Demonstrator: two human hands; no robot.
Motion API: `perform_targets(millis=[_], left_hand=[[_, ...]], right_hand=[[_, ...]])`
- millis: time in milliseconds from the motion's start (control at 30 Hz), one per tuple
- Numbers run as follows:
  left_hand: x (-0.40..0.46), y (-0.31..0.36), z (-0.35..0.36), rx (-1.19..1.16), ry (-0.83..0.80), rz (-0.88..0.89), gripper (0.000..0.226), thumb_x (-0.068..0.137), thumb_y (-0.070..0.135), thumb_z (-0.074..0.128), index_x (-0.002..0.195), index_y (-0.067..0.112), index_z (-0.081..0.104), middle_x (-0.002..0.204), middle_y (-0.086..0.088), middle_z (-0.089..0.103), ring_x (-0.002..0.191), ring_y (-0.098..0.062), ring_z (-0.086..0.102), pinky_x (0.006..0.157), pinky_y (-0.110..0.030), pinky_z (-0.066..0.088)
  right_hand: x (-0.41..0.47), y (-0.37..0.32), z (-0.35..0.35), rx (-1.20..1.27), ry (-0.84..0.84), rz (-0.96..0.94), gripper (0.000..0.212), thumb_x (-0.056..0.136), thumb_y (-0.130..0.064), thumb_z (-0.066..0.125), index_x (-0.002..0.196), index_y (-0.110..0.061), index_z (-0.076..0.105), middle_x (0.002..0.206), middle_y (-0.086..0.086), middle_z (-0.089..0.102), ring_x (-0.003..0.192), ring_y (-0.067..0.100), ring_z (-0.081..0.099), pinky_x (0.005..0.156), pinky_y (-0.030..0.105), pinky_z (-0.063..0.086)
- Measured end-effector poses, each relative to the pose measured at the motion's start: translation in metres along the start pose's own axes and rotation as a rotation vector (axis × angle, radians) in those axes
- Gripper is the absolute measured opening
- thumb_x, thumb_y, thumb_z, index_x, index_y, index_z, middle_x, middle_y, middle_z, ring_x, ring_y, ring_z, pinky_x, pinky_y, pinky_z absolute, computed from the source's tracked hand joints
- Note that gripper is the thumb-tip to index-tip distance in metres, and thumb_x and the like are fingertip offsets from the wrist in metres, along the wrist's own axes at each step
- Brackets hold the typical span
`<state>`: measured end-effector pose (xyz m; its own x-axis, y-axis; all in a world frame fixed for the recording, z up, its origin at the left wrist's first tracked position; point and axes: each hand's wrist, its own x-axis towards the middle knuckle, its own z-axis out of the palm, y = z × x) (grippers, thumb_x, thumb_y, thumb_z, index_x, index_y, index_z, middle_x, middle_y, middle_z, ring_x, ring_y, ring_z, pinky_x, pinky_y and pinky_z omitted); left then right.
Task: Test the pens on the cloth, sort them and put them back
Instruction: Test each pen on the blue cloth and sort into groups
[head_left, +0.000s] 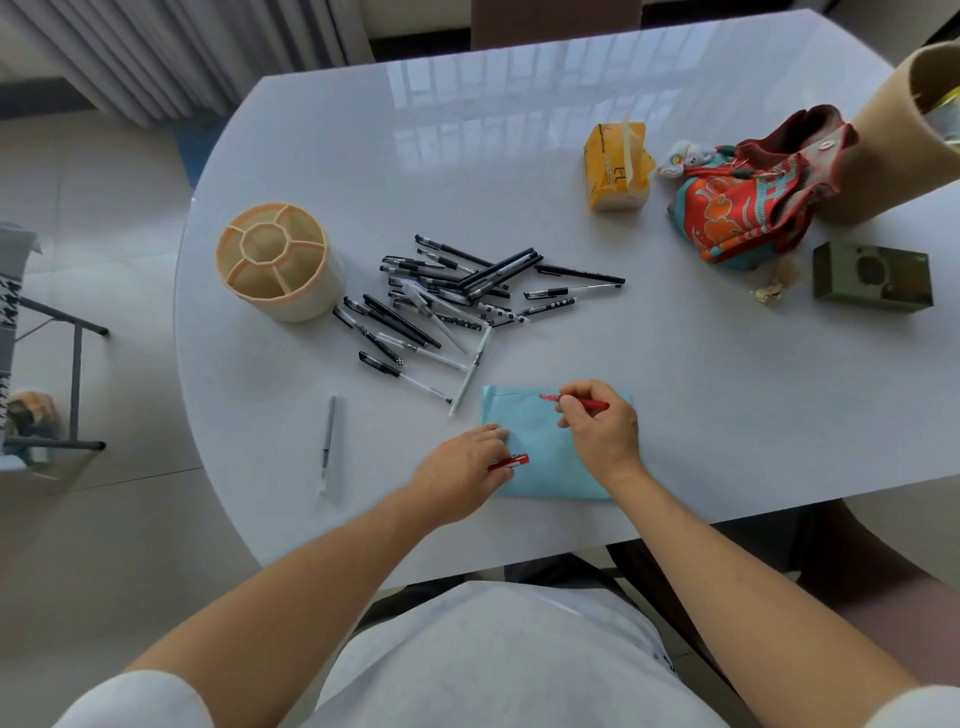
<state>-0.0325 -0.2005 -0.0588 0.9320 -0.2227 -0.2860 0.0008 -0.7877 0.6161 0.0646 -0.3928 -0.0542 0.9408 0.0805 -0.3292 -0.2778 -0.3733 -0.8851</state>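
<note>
light blue cloth (550, 457) lay flat near the front edge of the white table (675, 389), and both hands were on it. right hand (602, 431) was pinching a red pen (576, 401) between thumb and fingers, tip pointing left and touching the cloth up near its top edge, where a thin dark scribble and a bit of red line showed beside the tip. left hand (462, 473) was resting on the cloth's left edge, fingers curled around a red pen cap (511, 462) that poked out to the right from under them. just beyond the cloth sat a messy pile of pens (457, 296), mostly black ones with a few clear-barrelled ones, lying crisscrossed on top of each other; one clear pen from the pile reached down almost to the cloth's top left corner. left of the pile stood a round beige pen holder (278, 260) with a centre cup and ring of compartments, nothing visible in them, upright and just beside the nearest pens. one grey pen (328, 441) lay on its own to the left of the cloth, well apart from the pile. further back on the right were a yellow tissue pack (618, 166), a red patterned pouch (748, 202), a cardboard tube (904, 130) leaning into the corner and a small dark green box (872, 278).
</note>
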Motion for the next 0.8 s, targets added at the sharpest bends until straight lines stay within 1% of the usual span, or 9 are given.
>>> perform_targets(millis=[67,100,167,233,367,467,600,733,800], left_hand=[[-0.001,0.002,-0.003,-0.054,0.034,-0.07,0.023,0.098,0.036,0.058,0.108,0.017,0.067,0.135,0.003,0.062,0.13,-0.015,0.051,0.103,-0.034,0.044],[-0.001,0.002,-0.004,-0.071,0.059,-0.105,0.024,0.098,0.038,0.057,0.11,0.019,0.067,0.131,0.004,0.064,0.121,-0.016,0.057,0.098,-0.035,0.047],[-0.001,0.002,-0.008,-0.102,0.115,-0.153,0.024,0.097,0.04,0.058,0.11,0.023,0.068,0.112,0.006,0.069,0.1,-0.017,0.062,0.086,-0.038,0.051],[-0.002,0.002,-0.013,-0.117,0.146,-0.174,0.022,0.097,0.041,0.058,0.109,0.025,0.068,0.1,0.009,0.068,0.09,-0.013,0.059,0.08,-0.035,0.051],[-0.002,0.003,-0.019,-0.114,0.139,-0.145,0.02,0.097,0.038,0.058,0.105,0.024,0.069,0.092,0.01,0.066,0.085,-0.011,0.056,0.078,-0.035,0.05],[-0.002,0.003,-0.025,-0.092,0.136,-0.125,0.017,0.097,0.037,0.059,0.102,0.024,0.069,0.087,0.011,0.065,0.081,-0.01,0.056,0.075,-0.036,0.052],[-0.005,0.0,-0.031,-0.072,0.135,-0.131,0.017,0.097,0.036,0.059,0.102,0.023,0.069,0.086,0.01,0.064,0.08,-0.011,0.057,0.073,-0.037,0.052],[-0.006,0.003,-0.035,-0.051,0.125,-0.109,0.019,0.097,0.036,0.06,0.106,0.023,0.07,0.088,0.008,0.065,0.081,-0.011,0.057,0.073,-0.033,0.05],[-0.006,0.007,-0.036,-0.045,0.131,-0.09,0.018,0.096,0.034,0.061,0.105,0.021,0.07,0.086,0.007,0.065,0.078,-0.012,0.054,0.069,-0.031,0.045]], right_hand=[[-0.006,-0.003,-0.005,0.103,-0.038,0.055,0.012,0.088,-0.006,0.063,0.084,-0.014,0.072,0.074,0.001,0.076,0.066,0.015,0.071,0.062,0.029,0.059],[-0.01,-0.006,-0.008,0.158,-0.069,0.082,0.01,0.088,-0.004,0.063,0.083,-0.009,0.071,0.072,0.008,0.074,0.064,0.021,0.069,0.063,0.034,0.06],[-0.016,-0.01,-0.013,0.244,-0.141,0.115,0.009,0.086,-0.007,0.063,0.082,-0.005,0.07,0.07,0.017,0.071,0.059,0.025,0.066,0.062,0.037,0.061],[-0.021,-0.013,-0.014,0.274,-0.205,0.133,0.01,0.083,-0.01,0.063,0.081,-0.003,0.07,0.07,0.022,0.069,0.057,0.028,0.065,0.06,0.037,0.06],[-0.025,-0.016,-0.01,0.262,-0.278,0.131,0.011,0.083,-0.014,0.064,0.079,-0.009,0.073,0.07,0.02,0.069,0.057,0.026,0.065,0.065,0.045,0.061],[-0.023,-0.018,-0.009,0.254,-0.276,0.125,0.011,0.083,-0.016,0.064,0.078,-0.011,0.073,0.069,0.02,0.069,0.056,0.026,0.064,0.067,0.049,0.062],[-0.021,-0.022,-0.012,0.278,-0.26,0.117,0.011,0.083,-0.017,0.064,0.078,-0.011,0.073,0.068,0.019,0.068,0.055,0.024,0.063,0.067,0.049,0.063],[-0.024,-0.025,-0.003,0.288,-0.33,0.144,0.011,0.086,-0.015,0.066,0.081,-0.008,0.073,0.073,0.022,0.07,0.058,0.026,0.065,0.069,0.047,0.063],[-0.027,-0.025,0.005,0.275,-0.366,0.16,0.011,0.088,-0.015,0.068,0.084,-0.006,0.072,0.075,0.022,0.071,0.059,0.027,0.066,0.071,0.047,0.063]])
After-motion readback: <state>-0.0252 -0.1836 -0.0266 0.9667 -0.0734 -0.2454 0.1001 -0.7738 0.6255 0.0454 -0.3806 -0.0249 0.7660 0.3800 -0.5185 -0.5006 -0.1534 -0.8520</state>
